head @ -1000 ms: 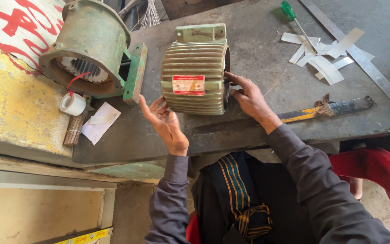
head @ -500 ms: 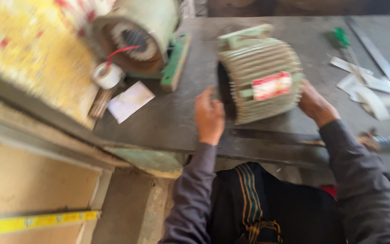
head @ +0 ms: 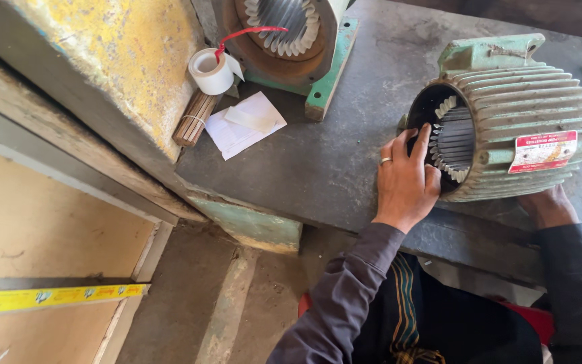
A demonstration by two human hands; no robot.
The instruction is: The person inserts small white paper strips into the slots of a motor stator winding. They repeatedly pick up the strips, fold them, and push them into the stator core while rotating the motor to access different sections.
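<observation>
I sit at a worn grey metal workbench (head: 318, 168) with a chipped green edge, beside a yellow-painted, rust-flecked slab (head: 122, 61), above a dusty concrete floor (head: 237, 303) and pale boards edged with a yellow strip (head: 55, 294).

A: The motor housing (head: 506, 118) lies on its side at the right of the bench (head: 331, 168), its open end facing left.

B: The left hand (head: 407, 176) rests on that rim; the right hand (head: 547, 205) sits under the casing's near side.

A: Far left, a tape roll (head: 211, 71) sits above a stick bundle (head: 193, 119), paper slips (head: 244, 123) beside them, with a second housing (head: 287, 34) behind.
</observation>
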